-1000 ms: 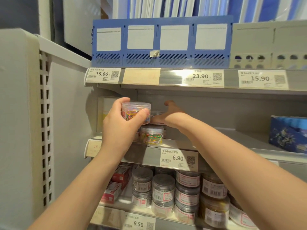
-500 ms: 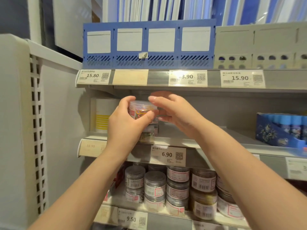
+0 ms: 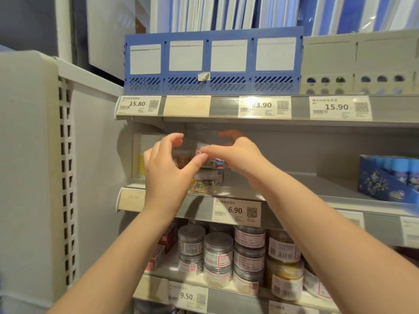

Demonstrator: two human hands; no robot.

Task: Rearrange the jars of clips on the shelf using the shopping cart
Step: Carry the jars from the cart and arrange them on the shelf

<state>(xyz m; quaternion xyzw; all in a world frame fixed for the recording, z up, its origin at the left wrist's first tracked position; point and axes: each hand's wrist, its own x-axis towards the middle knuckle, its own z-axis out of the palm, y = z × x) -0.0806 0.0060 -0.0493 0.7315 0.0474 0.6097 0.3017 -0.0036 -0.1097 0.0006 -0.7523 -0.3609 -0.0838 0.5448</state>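
Both of my hands are up at the middle shelf [image 3: 294, 185], left of its middle. My left hand [image 3: 165, 175] curls thumb and fingers around a clear jar of orange clips [image 3: 182, 158]. Right beside it, my right hand [image 3: 238, 155] pinches a clear jar of coloured clips [image 3: 214, 161]. That jar sits on top of another jar of coloured clips [image 3: 204, 183], which stands at the shelf's front edge. The two upper jars touch or nearly touch. No shopping cart is in view.
A white and yellow box [image 3: 139, 155] stands left of the jars, and a blue box of tubes [image 3: 385, 177] at the right. Several grey-lidded jars [image 3: 217, 250] fill the lower shelf. Blue file holders [image 3: 213, 62] stand above. A white perforated panel [image 3: 65, 155] closes the left side.
My left hand has shifted left with a jar in its grip. My right hand has come forward from the back of the shelf and closed on the coloured-clip jar atop the stack.
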